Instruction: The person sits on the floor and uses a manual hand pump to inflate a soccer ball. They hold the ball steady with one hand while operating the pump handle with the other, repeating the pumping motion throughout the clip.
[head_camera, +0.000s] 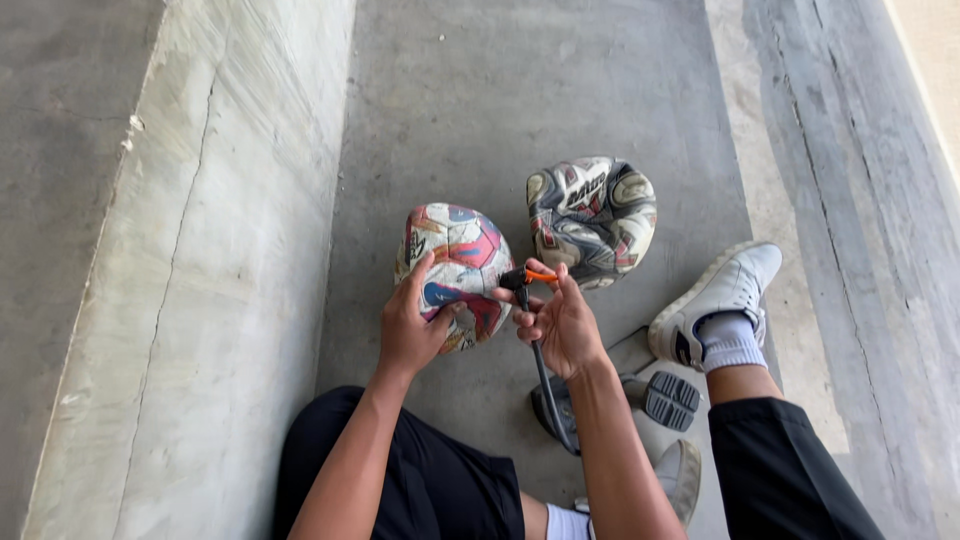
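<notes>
While my left hand (408, 330) cups the near ball (455, 272) from its left side, fingers spread over the panels and thumb across its lower face, my right hand (560, 325) pinches the pump nozzle (527, 277), a black tip with an orange lever, between thumb and fingertips. The nozzle touches the ball's right side, and the ball is clear of the floor, carried in front of my knees. It looks soft and dented, patterned in white, pink, red and blue.

From the nozzle a black hose (545, 375) runs down under my right palm to the pump (650, 395), whose black ribbed foot pedal lies on the floor between my shoes. My right shoe (722, 295), white with a white sock, rests toward the floor's right side; the toe of my left shoe (680, 478) shows near the bottom edge.

A second ball (592, 218), grey, black and cream with red marks and likewise sagging, sits on the floor just beyond the first, apart from it. A raised concrete curb (210, 260) runs along the floor's left edge.
</notes>
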